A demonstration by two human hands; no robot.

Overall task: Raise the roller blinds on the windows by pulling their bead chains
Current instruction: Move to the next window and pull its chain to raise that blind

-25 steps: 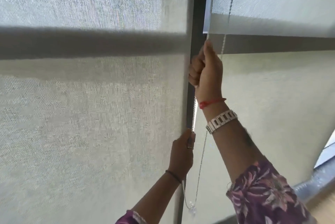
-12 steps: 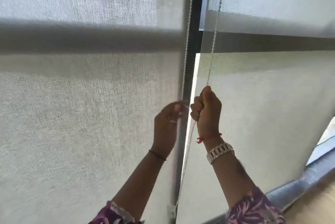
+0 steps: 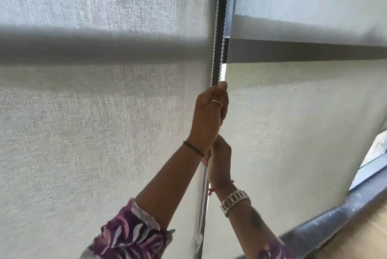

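Two pale grey roller blinds hang side by side, the left blind [image 3: 100, 133] and the right blind [image 3: 303, 122], with a dark window post between them. A white bead chain [image 3: 215, 34] runs down in two strands in front of the post. My left hand [image 3: 209, 116] grips the chain high up, thumb tip at the top. My right hand [image 3: 219, 160] is lower, partly hidden behind the left wrist, and is closed round the chain below it.
A dark horizontal window bar [image 3: 314, 53] shows through both blinds. At the lower right a grey window sill [image 3: 345, 210] and a strip of uncovered glass [image 3: 377, 151] are visible beside the right blind's edge.
My right hand has pulled the chain down from above the bar to below my left wrist. My left hand let go low down, rose, and now grips the chain above the right.
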